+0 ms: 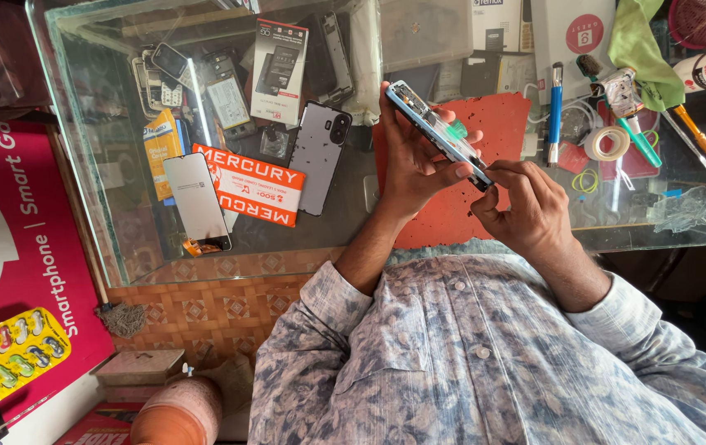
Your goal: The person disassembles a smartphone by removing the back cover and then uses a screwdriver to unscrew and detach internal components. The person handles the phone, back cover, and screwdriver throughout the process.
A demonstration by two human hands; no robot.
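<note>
Left of scene: a detached phone screen [197, 200] lies face up on the glass desk [105, 165], with an orange printed card [250, 183] just right of it and a grey phone back cover [320, 156] beside that, camera cut-out at the far end.

Centre: left hand [413, 169] holds an opened smartphone [439, 134] with a light blue frame, tilted on edge above a red work mat [501, 124]. The left fingers are clamped round the phone's frame, thumb on the near side and the others wrapped over the far side. Internal parts show along the exposed edge; detail is too small to read.

Right hand [526, 206] sits at the phone's lower end, thumb and forefinger pinched together at the corner. Whether they hold a small part or tool I cannot tell.

Judgement: the work is fine work at the phone's corner. Doing it well calls for a steady left grip on the frame only, no pressure on the open inside, and small, slow pinching moves by the right.

Far right: a blue pen-like tool [555, 111], a tape roll [607, 142] and a green cloth [641, 45] lie on the desk.
</note>
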